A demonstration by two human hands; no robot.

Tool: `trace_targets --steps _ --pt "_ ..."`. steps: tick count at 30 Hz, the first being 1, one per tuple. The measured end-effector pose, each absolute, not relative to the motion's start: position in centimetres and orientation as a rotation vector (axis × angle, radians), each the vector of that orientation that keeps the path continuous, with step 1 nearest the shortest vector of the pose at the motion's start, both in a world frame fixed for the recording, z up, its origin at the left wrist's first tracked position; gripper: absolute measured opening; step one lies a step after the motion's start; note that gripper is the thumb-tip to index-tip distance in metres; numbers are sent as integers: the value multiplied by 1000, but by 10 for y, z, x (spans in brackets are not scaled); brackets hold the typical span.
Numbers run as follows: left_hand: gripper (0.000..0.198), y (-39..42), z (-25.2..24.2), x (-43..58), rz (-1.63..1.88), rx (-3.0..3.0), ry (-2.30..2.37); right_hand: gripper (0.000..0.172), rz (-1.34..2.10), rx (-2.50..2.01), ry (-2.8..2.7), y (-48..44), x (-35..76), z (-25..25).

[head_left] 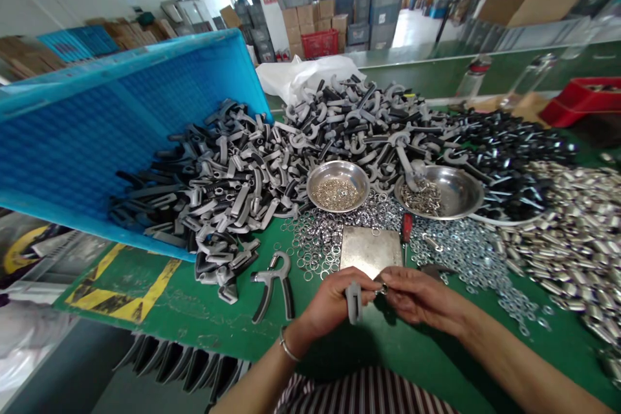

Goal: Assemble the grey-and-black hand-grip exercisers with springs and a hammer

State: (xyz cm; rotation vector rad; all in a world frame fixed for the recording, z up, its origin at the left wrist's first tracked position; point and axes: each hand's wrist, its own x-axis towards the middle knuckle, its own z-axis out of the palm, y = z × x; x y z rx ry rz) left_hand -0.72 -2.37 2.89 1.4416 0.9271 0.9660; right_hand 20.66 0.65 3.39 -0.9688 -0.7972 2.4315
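Note:
My left hand (334, 301) is closed around a grey plastic handle piece (354, 301), which hangs down from its fingers. My right hand (420, 297) meets it at the fingertips and pinches a small metal ring (383, 288) against the top of the piece. Both hands hover over the green table (398, 349), just in front of a flat metal plate (371, 250). A finished grey hand gripper (273, 284) lies on the table to the left of my left hand.
A tilted blue crate (97, 136) spills grey and black handle parts (233, 181). Two steel bowls (338, 185) (439, 192) hold small hardware. Loose rings (315, 239), metal cylinders (572, 233), a red-handled screwdriver (406, 228) and a red tray (582, 100) surround them.

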Motion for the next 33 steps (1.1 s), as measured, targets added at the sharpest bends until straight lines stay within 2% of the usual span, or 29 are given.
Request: trace_targets --steps 3,7,8,11,16,23,28,30,33 --pt "21 -25 25 -10 901 1466 1003 28 2117 -1118 -1171 7 205 38" --pt "43 -25 23 -19 843 1197 1083 23 1649 -1202 -1520 8 207 41" --pt "43 -25 25 -21 841 1118 1046 22 1600 -1211 -1546 8 207 41" --pt "33 -23 30 -22 907 990 986 21 1564 -1236 -1562 6 207 43" --pt "49 -19 32 -12 944 999 1026 24 1546 -1274 -1475 2 197 45" --pt "36 -23 22 -5 963 966 1046 34 1621 -1257 -1239 -5 181 54" --pt "32 -26 11 12 1079 842 1046 32 1478 -1266 -1144 -14 164 47" --pt "35 -28 7 18 1077 764 999 28 1393 -1268 -1182 -16 161 42" --pt "53 -33 10 20 828 774 823 24 1330 -1256 -1361 -17 165 42"
